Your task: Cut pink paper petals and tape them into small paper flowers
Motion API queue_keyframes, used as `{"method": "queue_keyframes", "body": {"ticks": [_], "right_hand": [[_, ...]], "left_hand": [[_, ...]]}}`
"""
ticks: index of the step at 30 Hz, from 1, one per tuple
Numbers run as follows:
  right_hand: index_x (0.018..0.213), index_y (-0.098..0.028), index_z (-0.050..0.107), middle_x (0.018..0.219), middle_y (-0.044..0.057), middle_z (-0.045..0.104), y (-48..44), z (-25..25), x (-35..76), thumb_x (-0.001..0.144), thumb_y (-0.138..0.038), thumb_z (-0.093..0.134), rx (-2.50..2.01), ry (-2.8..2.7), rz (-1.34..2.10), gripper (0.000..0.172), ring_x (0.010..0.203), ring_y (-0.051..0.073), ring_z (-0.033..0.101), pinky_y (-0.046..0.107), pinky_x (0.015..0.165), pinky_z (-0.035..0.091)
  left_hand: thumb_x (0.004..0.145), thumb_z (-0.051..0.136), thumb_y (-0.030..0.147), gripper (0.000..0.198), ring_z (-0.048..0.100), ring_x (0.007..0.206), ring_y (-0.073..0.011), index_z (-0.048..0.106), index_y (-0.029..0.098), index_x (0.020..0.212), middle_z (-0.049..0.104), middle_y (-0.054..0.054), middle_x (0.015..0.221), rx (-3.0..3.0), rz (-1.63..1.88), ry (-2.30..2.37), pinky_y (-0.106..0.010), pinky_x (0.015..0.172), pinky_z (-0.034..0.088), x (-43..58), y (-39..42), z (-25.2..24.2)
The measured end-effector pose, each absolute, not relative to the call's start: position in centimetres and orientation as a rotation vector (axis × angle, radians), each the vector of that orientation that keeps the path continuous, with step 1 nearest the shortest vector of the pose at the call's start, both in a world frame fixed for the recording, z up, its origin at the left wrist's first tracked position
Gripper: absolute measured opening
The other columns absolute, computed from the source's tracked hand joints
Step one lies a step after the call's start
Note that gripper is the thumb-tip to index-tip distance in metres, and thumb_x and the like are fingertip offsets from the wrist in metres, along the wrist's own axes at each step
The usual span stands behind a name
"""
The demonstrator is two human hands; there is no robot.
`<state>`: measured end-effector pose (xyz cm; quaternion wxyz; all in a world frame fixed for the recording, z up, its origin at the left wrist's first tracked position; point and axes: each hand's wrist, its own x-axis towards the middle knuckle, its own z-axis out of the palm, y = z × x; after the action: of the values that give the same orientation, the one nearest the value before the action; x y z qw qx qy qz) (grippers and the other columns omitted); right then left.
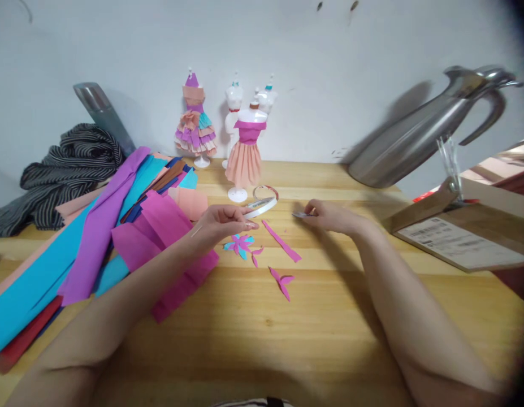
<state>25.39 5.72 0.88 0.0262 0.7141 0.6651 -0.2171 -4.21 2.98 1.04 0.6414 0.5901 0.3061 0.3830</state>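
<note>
My left hand [223,221] is closed on a white roll of tape [260,207] held just above the wooden table [262,328]. My right hand [327,216] hovers to the right, fingers pinched on a small pale piece [299,215], probably a bit of tape. Below the hands lie a pink-and-blue paper flower [239,245], a long pink paper strip [281,241] and small pink petal cut-outs [282,280]. A second tape ring [265,191] lies behind the roll.
Sheets of pink, purple, blue and red paper [96,243] spread over the left side. Several small mannequins [245,147] in paper dresses stand by the wall. A striped cloth [66,169], a steel jug [423,130] and an open cardboard box [460,232] flank them.
</note>
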Motion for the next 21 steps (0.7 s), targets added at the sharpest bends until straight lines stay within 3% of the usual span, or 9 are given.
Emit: {"method": "queue_keyframes", "body": {"ticks": [4, 6, 8, 11, 14, 17, 21], "right_hand": [[0.092, -0.015, 0.064, 0.076, 0.011, 0.07, 5.8, 0.5, 25.2, 0.08, -0.036, 0.056, 2.068, 1.97, -0.598, 0.025, 0.066, 0.022, 0.064, 0.029, 0.058, 0.041], [0.086, -0.015, 0.067, 0.086, 0.014, 0.071, 5.3, 1.5, 24.9, 0.079, -0.037, 0.057, 2.06, 2.062, -0.412, 0.025, 0.077, 0.026, 0.065, 0.032, 0.064, 0.044], [0.096, -0.015, 0.067, 0.101, 0.015, 0.07, 4.6, 2.7, 24.6, 0.079, -0.032, 0.056, 2.109, 2.321, -0.374, 0.027, 0.085, 0.026, 0.064, 0.033, 0.072, 0.046], [0.115, -0.018, 0.062, 0.108, 0.011, 0.068, 3.6, 3.9, 23.8, 0.083, -0.028, 0.049, 1.873, 2.869, -0.929, 0.035, 0.081, 0.017, 0.064, 0.03, 0.074, 0.049], [0.115, -0.015, 0.062, 0.083, 0.006, 0.068, 3.0, 4.2, 23.2, 0.087, -0.032, 0.049, 1.476, 2.889, -1.442, 0.035, 0.073, 0.015, 0.061, 0.028, 0.068, 0.049], [0.112, -0.013, 0.064, 0.078, 0.005, 0.066, 2.9, 4.4, 23.0, 0.087, -0.033, 0.052, 1.475, 2.854, -1.542, 0.035, 0.07, 0.014, 0.06, 0.027, 0.064, 0.047], [0.111, -0.016, 0.064, 0.107, 0.01, 0.065, 2.9, 5.0, 23.1, 0.08, -0.032, 0.059, 1.611, 2.922, -1.485, 0.035, 0.07, 0.012, 0.057, 0.027, 0.064, 0.046]], "left_hand": [[0.07, 0.073, 0.024, 0.016, 0.067, 0.1, -0.0212, 0.064, 0.015, 0.059, 0.074, -0.006, 0.076, 1.416, 0.805, 0.679, -0.04, 0.108, 0.036, -4.4, 2.9, 0.6], [0.069, 0.073, 0.024, 0.015, 0.068, 0.097, -0.0224, 0.065, 0.014, 0.061, 0.074, -0.007, 0.079, 1.421, 0.783, 0.662, -0.039, 0.101, 0.043, -4.4, 3.0, 0.3], [0.068, 0.074, 0.024, 0.017, 0.069, 0.092, -0.023, 0.064, 0.013, 0.061, 0.073, -0.009, 0.089, 1.408, 0.778, 0.649, -0.036, 0.092, 0.049, -4.4, 2.9, 0.0], [0.067, 0.075, 0.026, 0.019, 0.07, 0.089, -0.0226, 0.064, 0.011, 0.063, 0.069, -0.013, 0.108, 1.388, 0.768, 0.635, -0.033, 0.084, 0.052, -4.4, 2.8, 0.0], [0.069, 0.074, 0.026, 0.019, 0.069, 0.092, -0.023, 0.064, 0.01, 0.064, 0.068, -0.015, 0.111, 1.389, 0.743, 0.632, -0.032, 0.086, 0.051, -4.5, 2.6, 0.3], [0.069, 0.074, 0.026, 0.019, 0.069, 0.092, -0.0234, 0.064, 0.011, 0.063, 0.068, -0.015, 0.111, 1.381, 0.744, 0.643, -0.033, 0.086, 0.051, -4.6, 2.6, 0.4], [0.068, 0.074, 0.026, 0.019, 0.07, 0.091, -0.024, 0.063, 0.011, 0.063, 0.065, -0.015, 0.116, 1.385, 0.747, 0.635, -0.034, 0.083, 0.052, -4.6, 2.6, 0.4]]}}
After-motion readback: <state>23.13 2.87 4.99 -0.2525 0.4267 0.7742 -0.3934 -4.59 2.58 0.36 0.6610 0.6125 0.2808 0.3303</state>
